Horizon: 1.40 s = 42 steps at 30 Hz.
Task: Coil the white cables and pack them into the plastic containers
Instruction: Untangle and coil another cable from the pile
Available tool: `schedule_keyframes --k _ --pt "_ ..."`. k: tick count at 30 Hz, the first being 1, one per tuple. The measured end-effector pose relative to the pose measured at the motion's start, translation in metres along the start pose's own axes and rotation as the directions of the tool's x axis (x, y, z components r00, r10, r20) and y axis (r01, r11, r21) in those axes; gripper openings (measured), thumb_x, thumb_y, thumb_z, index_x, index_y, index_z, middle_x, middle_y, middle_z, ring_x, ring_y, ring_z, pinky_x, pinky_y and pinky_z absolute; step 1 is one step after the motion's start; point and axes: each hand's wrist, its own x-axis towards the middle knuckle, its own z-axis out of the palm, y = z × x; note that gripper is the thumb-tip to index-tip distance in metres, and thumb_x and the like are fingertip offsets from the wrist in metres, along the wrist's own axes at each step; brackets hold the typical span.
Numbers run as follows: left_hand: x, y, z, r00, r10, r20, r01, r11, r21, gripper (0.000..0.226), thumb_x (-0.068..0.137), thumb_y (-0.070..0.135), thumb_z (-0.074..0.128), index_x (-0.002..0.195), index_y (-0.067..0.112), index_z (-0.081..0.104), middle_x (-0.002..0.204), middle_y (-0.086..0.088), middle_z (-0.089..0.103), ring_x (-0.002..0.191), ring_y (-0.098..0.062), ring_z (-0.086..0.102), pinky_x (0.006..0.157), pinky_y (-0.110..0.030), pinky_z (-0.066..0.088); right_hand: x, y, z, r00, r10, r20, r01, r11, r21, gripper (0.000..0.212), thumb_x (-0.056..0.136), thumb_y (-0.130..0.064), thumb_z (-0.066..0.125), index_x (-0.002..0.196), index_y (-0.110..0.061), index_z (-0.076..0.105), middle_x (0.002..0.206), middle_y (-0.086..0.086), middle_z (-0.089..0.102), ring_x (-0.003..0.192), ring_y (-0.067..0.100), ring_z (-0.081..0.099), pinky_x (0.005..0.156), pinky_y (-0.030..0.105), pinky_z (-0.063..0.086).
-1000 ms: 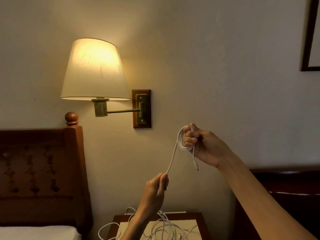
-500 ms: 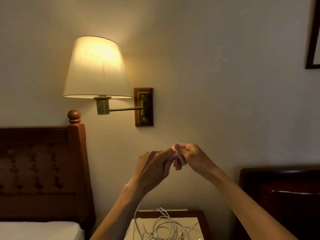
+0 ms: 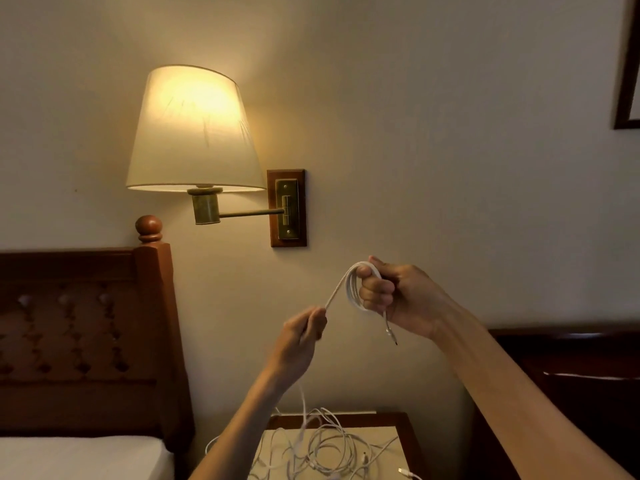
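Lit wall lamp (image 3: 194,129) glowing up ahead of me, wooden headboard (image 3: 86,327) and white mattress (image 3: 79,457) off to my left. Picture frame (image 3: 627,64) corner far right, dark wooden furniture (image 3: 571,375) below it.

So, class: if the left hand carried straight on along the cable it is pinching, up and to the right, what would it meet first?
Probably the coil held in the right hand; the left hand has only taut white cable before it.

A wooden nightstand (image 3: 389,418) carries a loose tangle of white cables (image 3: 329,448)
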Motion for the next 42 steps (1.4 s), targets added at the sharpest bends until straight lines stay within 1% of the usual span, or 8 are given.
schedule_keyframes --k 5,10,13,18,23,27,32,42 --pt "-0.041 -0.032 0.023 0.99 -0.103 0.094 0.097 0.993 0.063 0.037 0.097 0.046 0.042 0.067 0.027 0.053 0.058 0.014 0.044 0.056 -0.004 0.037 0.056 -0.028 0.03 0.016 -0.003 -0.007 0.989 -0.085 -0.122 0.09 0.995 0.036 0.039 0.106 -0.028 0.03 0.082 -0.007 0.052 0.055 0.0 0.046 0.047 0.011 0.045 0.049 0.022 0.042" --pt "-0.041 0.007 0.025 0.936 0.067 0.344 -0.165 0.951 0.263 0.043 0.1 0.048 0.039 0.061 0.03 0.047 0.051 0.012 0.041 0.046 -0.007 0.034 0.049 -0.028 0.027 0.028 0.036 -0.02 0.932 -0.246 -0.265 0.113 0.894 -0.434 0.035 0.104 -0.028 0.04 0.087 -0.004 0.059 0.062 0.005 0.063 0.056 0.017 0.06 0.06 0.031 0.05" --pt "-0.03 0.021 0.013 0.924 0.2 0.327 -0.306 0.899 0.314 0.046 0.1 0.048 0.035 0.066 0.021 0.05 0.052 0.005 0.044 0.042 -0.013 0.039 0.046 -0.029 0.032 0.027 0.053 -0.021 0.927 -0.299 -0.226 0.076 0.741 -0.667 0.034 0.103 -0.027 0.043 0.082 -0.007 0.059 0.06 0.004 0.066 0.053 0.017 0.061 0.058 0.03 0.05" --pt "-0.009 0.029 -0.011 0.893 0.379 0.242 -0.449 0.792 0.415 0.035 0.103 0.04 0.04 0.087 0.024 0.066 0.058 0.011 0.059 0.042 -0.006 0.051 0.043 -0.018 0.041 0.017 0.067 -0.019 0.965 -0.231 -0.121 0.045 0.605 -0.795 0.036 0.103 -0.028 0.043 0.082 -0.005 0.061 0.057 0.0 0.064 0.051 0.013 0.059 0.057 0.024 0.05" --pt "0.009 0.022 -0.021 0.907 0.387 0.165 -0.414 0.747 0.52 0.045 0.098 0.056 0.037 0.081 0.022 0.061 0.06 0.009 0.057 0.048 -0.005 0.053 0.048 -0.026 0.045 0.008 0.067 -0.014 0.989 -0.119 -0.09 -0.013 0.535 -0.845 0.047 0.106 -0.03 0.033 0.074 -0.008 0.061 0.054 0.001 0.058 0.05 0.012 0.054 0.06 0.021 0.047" --pt "0.013 0.005 -0.012 0.941 0.327 0.088 -0.338 0.892 0.299 0.051 0.091 0.063 0.04 0.071 0.018 0.051 0.059 0.006 0.048 0.049 -0.008 0.042 0.047 -0.025 0.035 0.003 0.057 -0.016 0.993 0.091 -0.072 -0.115 0.705 -0.7 0.044 0.107 -0.029 0.029 0.079 -0.009 0.058 0.055 0.0 0.047 0.049 0.012 0.044 0.053 0.023 0.04" --pt "-0.009 -0.037 -0.004 1.0 -0.01 -0.02 0.01 1.0 0.013 0.057 0.084 0.077 0.034 0.069 0.024 0.05 0.063 0.011 0.044 0.059 -0.005 0.039 0.055 -0.025 0.033 0.0 0.038 -0.019 0.986 0.155 -0.058 -0.165 0.958 -0.234 0.042 0.106 -0.023 0.028 0.076 -0.01 0.054 0.049 -0.004 0.034 0.043 0.009 0.031 0.046 0.022 0.033" --pt "-0.046 -0.053 0.013 0.929 -0.27 0.253 0.279 0.96 -0.001 0.038 0.094 0.046 0.033 0.079 0.015 0.05 0.067 0.006 0.043 0.056 -0.002 0.038 0.054 -0.018 0.036 0.012 0.037 -0.019 0.992 0.016 -0.126 0.008 0.983 0.186 0.035 0.103 -0.029 0.037 0.084 -0.005 0.055 0.057 0.001 0.049 0.051 0.012 0.049 0.054 0.024 0.048"
